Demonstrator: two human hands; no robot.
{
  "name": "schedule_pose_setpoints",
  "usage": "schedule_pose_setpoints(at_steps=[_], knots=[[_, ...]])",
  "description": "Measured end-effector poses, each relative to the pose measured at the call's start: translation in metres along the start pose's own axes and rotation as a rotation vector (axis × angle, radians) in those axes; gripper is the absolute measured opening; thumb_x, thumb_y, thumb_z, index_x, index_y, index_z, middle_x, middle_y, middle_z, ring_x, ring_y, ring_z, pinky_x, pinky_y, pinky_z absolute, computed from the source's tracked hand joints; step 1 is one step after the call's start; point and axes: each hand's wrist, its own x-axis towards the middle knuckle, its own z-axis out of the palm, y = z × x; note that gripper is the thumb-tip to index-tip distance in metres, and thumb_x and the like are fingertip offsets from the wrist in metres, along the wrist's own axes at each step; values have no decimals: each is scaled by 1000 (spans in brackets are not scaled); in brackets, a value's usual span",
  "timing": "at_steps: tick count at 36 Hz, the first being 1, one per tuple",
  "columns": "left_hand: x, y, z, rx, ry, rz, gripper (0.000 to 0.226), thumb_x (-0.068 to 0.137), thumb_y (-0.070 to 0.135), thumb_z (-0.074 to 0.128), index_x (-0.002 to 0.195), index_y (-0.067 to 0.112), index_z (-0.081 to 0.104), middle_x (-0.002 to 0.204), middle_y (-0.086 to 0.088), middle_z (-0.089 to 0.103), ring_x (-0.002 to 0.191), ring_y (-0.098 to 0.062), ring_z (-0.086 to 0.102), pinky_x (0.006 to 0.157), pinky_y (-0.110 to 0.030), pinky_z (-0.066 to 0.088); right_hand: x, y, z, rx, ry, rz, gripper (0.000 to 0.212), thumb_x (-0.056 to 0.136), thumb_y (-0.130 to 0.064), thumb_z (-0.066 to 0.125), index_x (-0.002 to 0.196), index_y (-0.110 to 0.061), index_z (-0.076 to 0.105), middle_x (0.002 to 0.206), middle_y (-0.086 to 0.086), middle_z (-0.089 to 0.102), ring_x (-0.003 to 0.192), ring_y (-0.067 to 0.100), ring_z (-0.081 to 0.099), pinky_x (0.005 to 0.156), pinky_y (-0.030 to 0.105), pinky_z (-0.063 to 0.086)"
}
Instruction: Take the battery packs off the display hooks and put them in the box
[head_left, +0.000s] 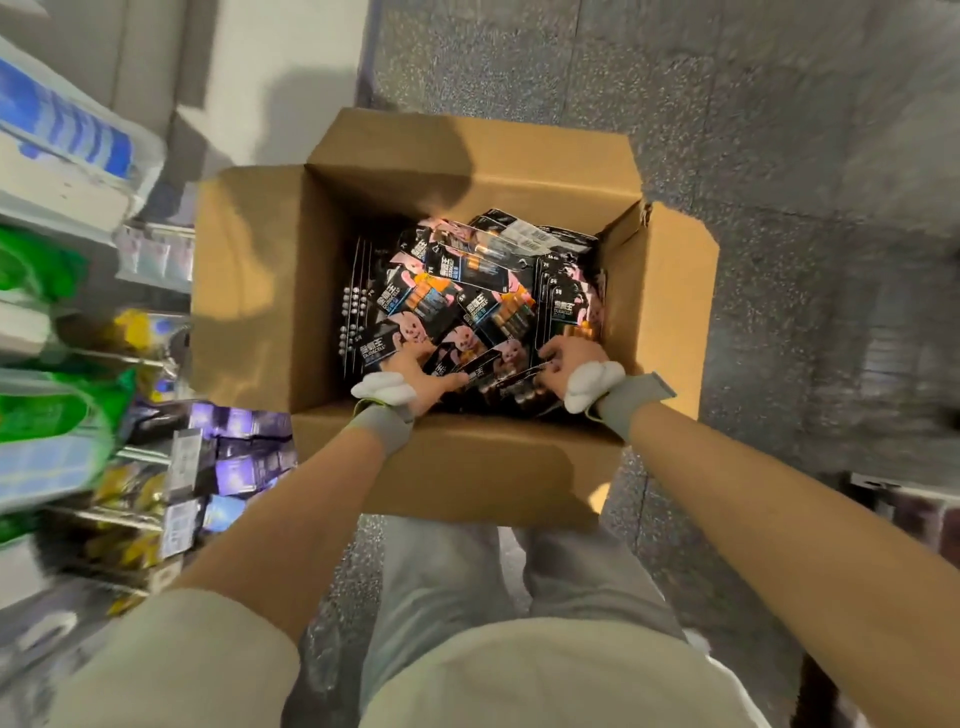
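A stack of battery packs lies inside the cardboard box, against its near wall. The left hand and right hand grip its ends. The heap beneath looks uneven, so released packs could slide or snag.

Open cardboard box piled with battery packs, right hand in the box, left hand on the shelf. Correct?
One error: the left hand is not on the shelf. It is in the box too, gripping battery packs at the near side, beside the right hand. The head view shows it. The rest holds.
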Motion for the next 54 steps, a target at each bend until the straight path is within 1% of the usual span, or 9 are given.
schedule_pose_setpoints(at_steps=[4,13,26,29,32,37,46,51,54], knots=[[9,-5,4,14,4,-9,84,63,59,82,129,12,60,127,-9,65,112,-30,62,96,-46,52,4,7,3,23,21,11,34,91,-22,62,123,-9,59,113,7,66,90,19,56,66,20,41],[-2,5,11,-56,72,160,30,86,18,75,110,1,68,97,-7,63,90,-21,58,67,-12,33,6,4,13,104,135,-61,25,90,-30,64,109,-14,62,103,6,66,89,21,57,68,22,34],[-11,6,-22,-80,126,235,23,88,21,72,108,9,69,97,-10,66,91,-26,61,78,-26,43,-4,-12,5,311,196,-210,22,90,-28,62,76,-19,48,67,-5,45,66,16,44,64,29,36],[-16,9,-33,-84,110,271,27,89,18,71,113,7,68,108,-10,69,102,-28,64,91,-37,50,-7,-20,2,381,209,-192,21,91,-37,59,92,-15,55,66,-4,49,58,14,48,48,25,42],[-21,15,-45,-70,70,311,28,92,16,67,118,6,67,107,-10,70,101,-27,65,86,-31,52,-8,-27,-8,418,185,-240,34,92,-42,58,108,-13,61,76,1,61,68,19,57,62,29,47],[-28,23,-61,-6,137,329,27,92,18,67,117,6,68,105,-13,70,98,-25,63,88,-29,47,-14,-42,-14,561,272,-301,21,91,-23,64,94,-2,67,61,-8,49,53,11,41,59,20,33],[-51,32,-97,-308,100,267,14,96,5,58,89,18,59,86,-9,59,79,-22,59,67,-29,57,-34,-72,-29,528,114,-345,59,87,-52,59,123,-6,59,119,5,65,107,22,60,101,37,44],[-70,35,-114,-485,70,231,16,96,4,57,91,19,60,85,-4,62,74,-13,61,68,-27,57,-50,-89,-34,482,100,-420,19,98,-27,51,83,-18,58,67,-15,60,66,5,56,66,18,44],[-80,33,-119,-549,65,194,11,97,6,57,90,15,60,87,-6,62,73,-13,63,62,-22,58,-48,-97,-32,393,124,-451,20,95,-39,52,83,-24,57,74,-7,58,73,17,56,69,28,46]])
